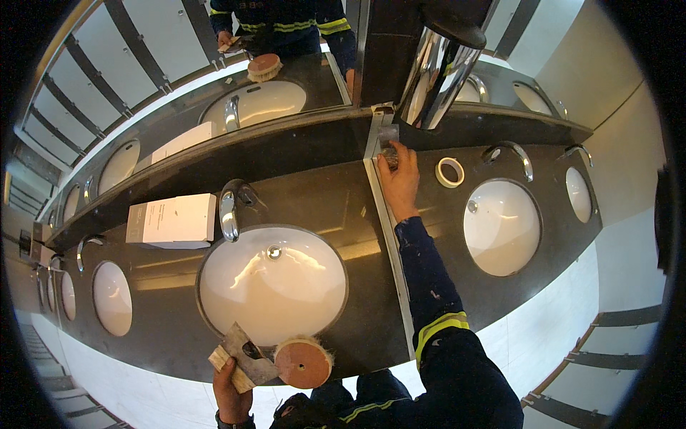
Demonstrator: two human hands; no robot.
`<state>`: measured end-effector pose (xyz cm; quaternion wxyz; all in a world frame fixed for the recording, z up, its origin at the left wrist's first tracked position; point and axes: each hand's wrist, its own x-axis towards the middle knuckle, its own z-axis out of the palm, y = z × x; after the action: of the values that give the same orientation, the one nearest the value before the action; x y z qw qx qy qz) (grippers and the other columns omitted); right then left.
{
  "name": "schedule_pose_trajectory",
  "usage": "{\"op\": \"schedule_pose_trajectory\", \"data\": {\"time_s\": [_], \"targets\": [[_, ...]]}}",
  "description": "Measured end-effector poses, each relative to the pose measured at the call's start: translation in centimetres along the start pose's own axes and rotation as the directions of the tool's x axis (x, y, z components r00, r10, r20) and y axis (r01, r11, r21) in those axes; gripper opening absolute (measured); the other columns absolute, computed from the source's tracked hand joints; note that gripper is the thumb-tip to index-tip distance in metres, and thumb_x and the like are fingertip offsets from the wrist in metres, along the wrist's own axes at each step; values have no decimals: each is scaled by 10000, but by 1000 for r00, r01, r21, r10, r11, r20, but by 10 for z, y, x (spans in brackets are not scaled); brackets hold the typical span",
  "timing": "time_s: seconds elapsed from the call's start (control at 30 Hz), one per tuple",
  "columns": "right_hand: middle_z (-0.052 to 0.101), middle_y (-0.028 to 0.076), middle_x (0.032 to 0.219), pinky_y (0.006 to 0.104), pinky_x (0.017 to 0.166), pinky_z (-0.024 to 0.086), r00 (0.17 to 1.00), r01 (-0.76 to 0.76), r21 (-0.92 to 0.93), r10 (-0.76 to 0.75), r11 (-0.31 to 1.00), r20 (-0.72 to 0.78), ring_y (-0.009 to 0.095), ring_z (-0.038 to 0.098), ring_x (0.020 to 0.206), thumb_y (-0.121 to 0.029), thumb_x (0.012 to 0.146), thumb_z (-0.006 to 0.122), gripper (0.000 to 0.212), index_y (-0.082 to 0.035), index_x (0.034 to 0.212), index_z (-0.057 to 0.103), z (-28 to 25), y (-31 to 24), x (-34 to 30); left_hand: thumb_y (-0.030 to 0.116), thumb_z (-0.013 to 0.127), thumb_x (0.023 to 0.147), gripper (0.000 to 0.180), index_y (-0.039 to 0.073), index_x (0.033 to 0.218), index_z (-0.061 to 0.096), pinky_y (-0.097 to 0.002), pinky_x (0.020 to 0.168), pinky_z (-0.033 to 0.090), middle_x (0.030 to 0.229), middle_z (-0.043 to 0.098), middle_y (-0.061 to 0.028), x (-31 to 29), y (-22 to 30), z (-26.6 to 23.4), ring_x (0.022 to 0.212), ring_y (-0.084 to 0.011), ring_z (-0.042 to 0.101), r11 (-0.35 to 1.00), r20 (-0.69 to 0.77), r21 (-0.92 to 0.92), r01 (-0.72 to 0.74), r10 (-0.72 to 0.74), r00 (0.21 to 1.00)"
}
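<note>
My left hand (230,392) grips the wooden handle of a wide metal scraper (251,361) at the counter's front edge. A dark lump of paste sits on its blade. Touching or close beside that blade is a round brush (304,363) with a reddish-brown back and pale bristles. My right hand (400,177) reaches to the back of the counter, its fingers closed on a small putty knife (389,134) whose flat blade is against the dark backsplash. Its handle is mostly hidden by my fingers. A pale strip (391,250) runs along the counter joint below my right forearm.
A roll of masking tape (459,177) lies right of my right hand. White washbasins (286,307) with chrome taps (229,214) line the dark counter (364,307). A white box (179,220) lies left of the middle tap. Chrome cylinders (429,79) hang above my right hand, beside mirrors (164,64).
</note>
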<state>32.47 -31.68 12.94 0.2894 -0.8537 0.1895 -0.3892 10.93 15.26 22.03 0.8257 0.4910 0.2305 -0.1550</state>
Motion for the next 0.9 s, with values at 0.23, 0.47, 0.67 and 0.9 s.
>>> {"op": "schedule_pose_trajectory", "data": {"time_s": [0.23, 0.47, 0.67, 0.9], "targets": [[586, 142, 1011, 391, 774, 507, 995, 75, 83, -69, 994, -70, 310, 632, 902, -167, 830, 707, 305, -59, 1113, 676, -25, -29, 21, 227, 574, 938, 437, 4, 1304, 489, -437, 981, 494, 1231, 617, -128, 0, -1, 7, 1132, -264, 614, 1000, -9, -4, 19, -19, 1000], [615, 146, 1090, 411, 759, 535, 941, 237, -3, -231, 971, -247, 319, 657, 895, -207, 797, 746, 311, -46, 1060, 703, -6, -19, 42, 200, 566, 937, 424, -6, 1298, 485, -434, 968, 509, 1214, 618, -132, -3, -3, 13, 1111, -268, 625, 1000, -20, 6, 18, -18, 1000], [685, 158, 941, 415, 756, 534, 950, 210, 27, -197, 977, -241, 323, 675, 838, -266, 779, 766, 343, -18, 1011, 716, -2, -19, 57, 203, 564, 937, 437, -18, 1304, 474, -426, 952, 524, 1205, 621, -139, -5, -9, 3, 1098, -276, 633, 999, -42, -10, 35, -35, 999], [710, 188, 868, 407, 722, 537, 981, 132, 17, -128, 991, -148, 341, 696, 790, -336, 814, 737, 372, -3, 978, 737, -5, -10, 69, 208, 566, 935, 440, -22, 1300, 478, -432, 955, 523, 1200, 621, -157, -4, -13, 0, 1097, -279, 635, 999, -55, -22, 49, -50, 997]]}}
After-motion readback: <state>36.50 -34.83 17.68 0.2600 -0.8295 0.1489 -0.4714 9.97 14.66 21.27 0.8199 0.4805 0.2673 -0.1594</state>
